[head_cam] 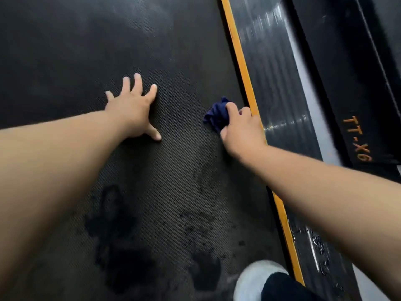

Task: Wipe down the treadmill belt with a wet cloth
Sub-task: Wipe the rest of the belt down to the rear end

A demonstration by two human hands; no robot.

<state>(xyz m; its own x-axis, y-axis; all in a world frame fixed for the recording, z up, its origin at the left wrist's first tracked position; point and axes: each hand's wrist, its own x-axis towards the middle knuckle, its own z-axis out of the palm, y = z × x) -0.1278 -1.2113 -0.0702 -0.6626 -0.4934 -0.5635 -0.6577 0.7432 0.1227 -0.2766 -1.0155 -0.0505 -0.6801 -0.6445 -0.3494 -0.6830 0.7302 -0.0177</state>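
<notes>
Both forearms bare, reaching forward and down, wrists roughly in line with the forearms. Left hand (132,109): palm down, fingers straight and spread, thumb splayed toward the right, flat on the belt (65,51). Right hand (242,129): knuckles up, fingers curled, gripping a bunched dark blue cloth (216,118) that sticks out on its left side. Hands well apart, right one slightly nearer the body.

- Open belt (82,40) is left at upper left and top centre.
- Mid-frame is blocked by the left hand (132,111), spread flat.
- The right is hemmed in by the orange strip (240,59), with the right hand (242,129) curled round the cloth (214,116) just beside it.
- Lower right is taken by a shoe (251,279).
</notes>
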